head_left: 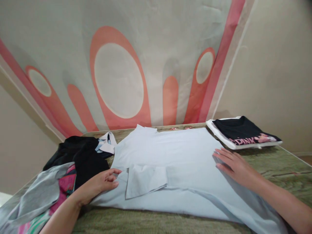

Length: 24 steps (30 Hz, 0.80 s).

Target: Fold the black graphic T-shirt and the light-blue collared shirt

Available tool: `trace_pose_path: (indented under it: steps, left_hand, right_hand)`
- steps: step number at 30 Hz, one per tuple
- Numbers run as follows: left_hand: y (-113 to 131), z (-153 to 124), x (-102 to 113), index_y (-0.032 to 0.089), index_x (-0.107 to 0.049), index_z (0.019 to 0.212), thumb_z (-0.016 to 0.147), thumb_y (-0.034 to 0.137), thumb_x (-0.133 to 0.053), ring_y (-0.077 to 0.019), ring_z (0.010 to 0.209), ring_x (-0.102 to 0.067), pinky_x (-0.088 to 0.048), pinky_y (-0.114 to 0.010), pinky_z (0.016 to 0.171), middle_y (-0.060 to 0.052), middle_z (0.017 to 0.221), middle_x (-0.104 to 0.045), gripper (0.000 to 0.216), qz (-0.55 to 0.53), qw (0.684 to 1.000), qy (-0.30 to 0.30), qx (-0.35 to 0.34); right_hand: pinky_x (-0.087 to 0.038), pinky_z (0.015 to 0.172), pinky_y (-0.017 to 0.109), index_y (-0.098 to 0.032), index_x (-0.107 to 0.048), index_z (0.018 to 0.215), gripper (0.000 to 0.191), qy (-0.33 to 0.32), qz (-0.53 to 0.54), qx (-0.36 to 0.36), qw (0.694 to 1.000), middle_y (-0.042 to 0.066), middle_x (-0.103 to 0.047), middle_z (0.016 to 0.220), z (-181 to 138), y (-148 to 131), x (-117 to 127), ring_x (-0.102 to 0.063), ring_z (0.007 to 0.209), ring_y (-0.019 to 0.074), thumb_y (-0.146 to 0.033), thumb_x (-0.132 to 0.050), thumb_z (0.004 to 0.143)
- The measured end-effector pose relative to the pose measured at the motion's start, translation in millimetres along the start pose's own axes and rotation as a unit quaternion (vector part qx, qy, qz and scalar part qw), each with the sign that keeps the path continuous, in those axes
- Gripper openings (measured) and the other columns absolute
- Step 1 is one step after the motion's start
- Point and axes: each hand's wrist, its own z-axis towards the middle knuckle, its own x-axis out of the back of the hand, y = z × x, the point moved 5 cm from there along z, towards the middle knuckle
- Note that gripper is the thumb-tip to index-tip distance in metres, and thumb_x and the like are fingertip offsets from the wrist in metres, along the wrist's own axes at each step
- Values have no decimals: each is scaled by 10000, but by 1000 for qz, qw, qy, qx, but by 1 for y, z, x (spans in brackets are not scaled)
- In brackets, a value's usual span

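A plain white shirt (185,156) lies spread across the table, with a short sleeve (146,180) folded inward over its body on the near left. Another sleeve corner sticks out at the far left, and the cloth wrinkles along the near right. My left hand (107,182) rests at the shirt's left edge, its fingers loosely bent and thumb apart, holding nothing that I can see. On the right, my right hand (227,162) lies on the shirt's edge, palm down with the fingers stretched out.
Loose clothes lie heaped at the left: a black garment (83,152), a grey one with a pink print (44,188) and a white-collared one (107,143). At the far right, a folded black T-shirt (241,128) sits on white cloth. Behind the wooden-patterned table (280,169) hangs a patterned backdrop.
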Motion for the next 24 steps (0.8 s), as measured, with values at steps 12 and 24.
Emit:
trace_pose_path:
  steps: [12, 24]
  left_hand:
    - [7, 1, 12, 225, -565, 1164, 746, 346, -601, -252, 906, -642, -487, -319, 829, -40, 981, -674, 437, 322, 925, 178, -101]
    - [17, 19, -28, 350, -532, 1340, 868, 172, -470, -241, 1310, -469, -318, -421, 1134, 9, 1409, -530, 508, 323, 913, 23, -247]
  right_hand:
    - [-380, 716, 316, -230, -541, 981, 285, -211, 5, -21, 977, 44, -646, 950, -36, -129, 27, -613, 850, 233, -79, -481, 747]
    - [-265, 602, 292, -202, -537, 825, 253, -281, -63, -89, 954, 46, -676, 746, -40, -65, 33, -625, 709, 227, -19, -410, 706]
